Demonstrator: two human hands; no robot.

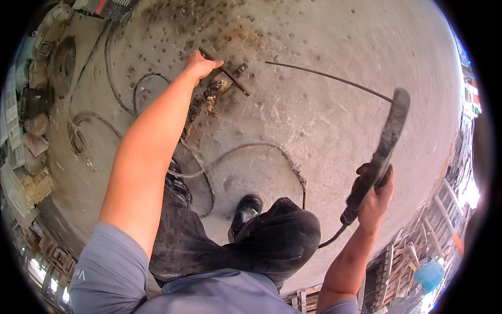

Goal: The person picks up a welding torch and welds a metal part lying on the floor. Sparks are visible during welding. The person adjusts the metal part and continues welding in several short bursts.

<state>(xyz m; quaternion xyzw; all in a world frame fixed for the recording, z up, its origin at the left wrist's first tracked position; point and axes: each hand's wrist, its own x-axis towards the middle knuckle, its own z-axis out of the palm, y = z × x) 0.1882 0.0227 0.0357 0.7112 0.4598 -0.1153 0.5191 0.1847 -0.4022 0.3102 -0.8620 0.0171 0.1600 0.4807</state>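
Left hand (pixel 200 65) clamps the near end of 1 thin steel bar (pixel 226 73) lying on the concrete floor (pixel 324 120) at 12 o'clock, likely stiff and heavy, while the right hand (pixel 374 196) at 4 o'clock grips a black electrode holder (pixel 384 146), best held mid-handle.

A workshop: dirty grey concrete floor (pixel 324 120), black cables (pixel 120 99) lying about, stacked wooden pallets (pixel 402 267) at the edge.

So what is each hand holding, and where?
Right hand grips a welding electrode holder by its handle's lower end. Left hand grasps a metal bar at its end.
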